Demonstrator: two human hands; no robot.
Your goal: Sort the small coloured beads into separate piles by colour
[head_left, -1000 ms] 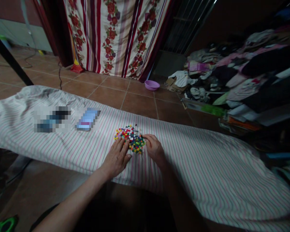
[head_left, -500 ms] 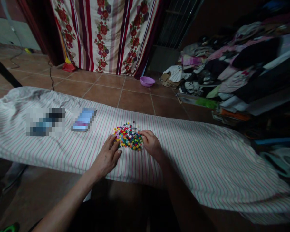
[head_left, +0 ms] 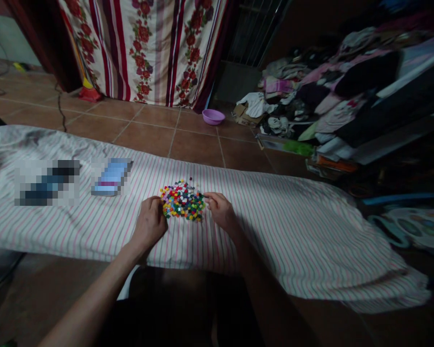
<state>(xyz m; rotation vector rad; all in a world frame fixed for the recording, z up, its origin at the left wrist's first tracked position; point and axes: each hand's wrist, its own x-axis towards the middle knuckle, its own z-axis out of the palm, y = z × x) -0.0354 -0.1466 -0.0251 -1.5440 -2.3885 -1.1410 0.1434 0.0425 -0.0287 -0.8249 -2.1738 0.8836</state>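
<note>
A pile of small multicoloured cubes (head_left: 183, 202) lies spread on the striped cloth (head_left: 275, 231) that covers a long surface. At the pile's left edge is my left hand (head_left: 150, 222), its fingers curled together; what they hold, if anything, is hidden. My right hand (head_left: 220, 210) is at the right edge, thumb and forefinger pinched beside the cubes, and anything between them is too small to name. One dark cube (head_left: 191, 179) sits apart, just beyond the far side of the pile.
Left on the cloth lie a phone-like object (head_left: 111, 177) and a dark object (head_left: 47, 185), both pixelated. Past the cloth, a purple basin (head_left: 213, 117) stands on the tiled floor before a floral curtain (head_left: 141, 53). Heaped clothes (head_left: 292, 91) fill the back right.
My left hand has drawn its spread fingers together and pulled back off the cubes' left edge. The right hand remains by the right edge. The whole view has shifted, with things appearing further left.
</note>
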